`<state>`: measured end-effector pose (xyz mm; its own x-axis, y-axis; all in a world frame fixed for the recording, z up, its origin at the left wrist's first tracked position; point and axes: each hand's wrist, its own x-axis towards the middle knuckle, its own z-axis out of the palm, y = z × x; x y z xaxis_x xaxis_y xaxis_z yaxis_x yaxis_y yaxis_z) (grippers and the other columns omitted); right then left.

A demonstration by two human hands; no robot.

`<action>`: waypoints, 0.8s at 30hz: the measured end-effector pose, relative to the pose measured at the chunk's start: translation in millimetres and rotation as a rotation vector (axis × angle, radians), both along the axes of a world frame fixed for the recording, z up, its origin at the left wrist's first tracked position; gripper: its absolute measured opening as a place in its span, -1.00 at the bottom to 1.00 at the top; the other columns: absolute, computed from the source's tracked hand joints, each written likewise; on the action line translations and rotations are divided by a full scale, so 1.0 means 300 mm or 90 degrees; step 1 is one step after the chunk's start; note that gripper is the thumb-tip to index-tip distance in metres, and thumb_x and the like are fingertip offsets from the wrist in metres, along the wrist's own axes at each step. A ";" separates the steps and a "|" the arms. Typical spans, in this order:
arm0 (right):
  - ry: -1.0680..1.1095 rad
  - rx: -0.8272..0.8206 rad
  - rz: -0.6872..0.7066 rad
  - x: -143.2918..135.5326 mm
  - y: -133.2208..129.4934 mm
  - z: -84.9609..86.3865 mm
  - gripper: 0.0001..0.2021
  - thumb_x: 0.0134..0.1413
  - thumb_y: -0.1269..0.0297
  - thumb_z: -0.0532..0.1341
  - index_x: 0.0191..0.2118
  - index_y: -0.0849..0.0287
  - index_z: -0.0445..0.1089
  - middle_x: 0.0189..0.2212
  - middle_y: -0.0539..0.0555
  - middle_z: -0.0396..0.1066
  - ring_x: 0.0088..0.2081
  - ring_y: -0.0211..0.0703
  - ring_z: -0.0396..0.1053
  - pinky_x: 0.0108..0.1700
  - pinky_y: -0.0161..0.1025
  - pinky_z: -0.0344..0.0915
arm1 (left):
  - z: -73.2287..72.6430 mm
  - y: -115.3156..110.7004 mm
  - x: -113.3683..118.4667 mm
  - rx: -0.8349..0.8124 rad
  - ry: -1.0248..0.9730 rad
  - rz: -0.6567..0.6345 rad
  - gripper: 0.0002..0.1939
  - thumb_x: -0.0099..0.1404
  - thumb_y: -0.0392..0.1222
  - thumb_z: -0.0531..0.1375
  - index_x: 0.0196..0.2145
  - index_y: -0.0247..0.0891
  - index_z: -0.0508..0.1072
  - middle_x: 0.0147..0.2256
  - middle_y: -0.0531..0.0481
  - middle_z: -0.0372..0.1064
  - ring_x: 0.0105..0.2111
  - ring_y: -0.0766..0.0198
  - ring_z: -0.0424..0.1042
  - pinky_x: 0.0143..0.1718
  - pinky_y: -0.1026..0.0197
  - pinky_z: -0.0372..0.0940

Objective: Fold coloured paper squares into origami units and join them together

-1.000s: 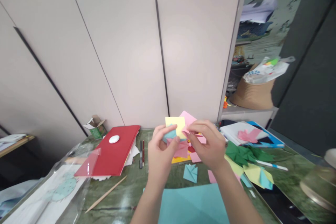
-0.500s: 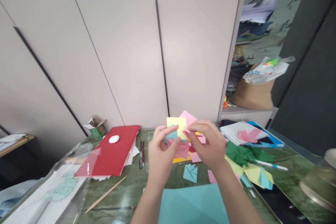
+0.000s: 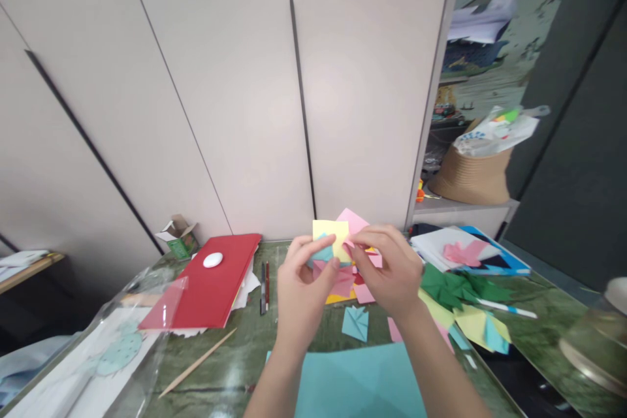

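Observation:
Raised above the table, a folded paper piece (image 3: 339, 232) in yellow, blue and pink is held between my two hands. My left hand (image 3: 304, 274) pinches its left side, with the index finger across the blue part and the thumb below. With thumb and fingertips, my right hand (image 3: 386, 264) grips the pink part at its right edge. Pink, red and orange paper pieces (image 3: 341, 279) lie below and behind, partly covered by the hands. A folded blue paper piece (image 3: 355, 323) rests on the table just in front of a large blue sheet (image 3: 360, 379).
At left are a red folder (image 3: 210, 287) bearing a white round object (image 3: 212, 260), two pens (image 3: 265, 287) and a pointed wooden stick (image 3: 198, 362). Green folded paper (image 3: 453, 285), yellow paper (image 3: 477, 325) and a dark phone-like slab (image 3: 529, 379) lie at right, near a glass vessel (image 3: 597, 339).
The held paper has shifted very slightly to the right and tilted a little. Both hands keep their grip, and the things on the table stay where they were.

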<state>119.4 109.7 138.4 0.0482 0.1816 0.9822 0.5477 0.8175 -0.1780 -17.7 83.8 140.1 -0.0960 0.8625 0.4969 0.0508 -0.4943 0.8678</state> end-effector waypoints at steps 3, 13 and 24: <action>-0.003 0.006 0.002 -0.003 -0.001 0.003 -0.81 0.01 0.57 0.19 -0.31 0.10 0.37 -0.44 0.02 0.38 -0.40 -0.23 0.37 -0.36 -0.27 0.34 | 0.002 0.001 -0.002 0.003 0.025 0.010 -0.76 0.14 -0.23 0.25 -0.19 -0.12 0.54 -0.22 -0.03 0.30 -0.29 0.28 0.32 -0.33 0.30 0.21; -0.022 -0.004 0.007 -0.001 -0.003 0.005 -0.79 -0.02 0.59 0.20 -0.31 0.13 0.38 -0.44 0.03 0.37 -0.40 -0.25 0.37 -0.35 -0.29 0.33 | 0.002 0.003 -0.006 0.026 0.051 0.019 -0.76 0.16 -0.27 0.23 -0.19 -0.14 0.54 -0.24 -0.04 0.27 -0.24 0.25 0.32 -0.31 0.30 0.22; -0.062 0.013 -0.018 -0.002 -0.007 0.009 -0.80 0.02 0.59 0.17 -0.30 0.12 0.36 -0.46 0.03 0.38 -0.39 -0.24 0.36 -0.35 -0.29 0.33 | 0.009 -0.008 0.000 0.023 0.056 0.036 -0.75 0.14 -0.28 0.23 -0.19 -0.10 0.54 -0.23 -0.02 0.29 -0.27 0.28 0.33 -0.33 0.30 0.23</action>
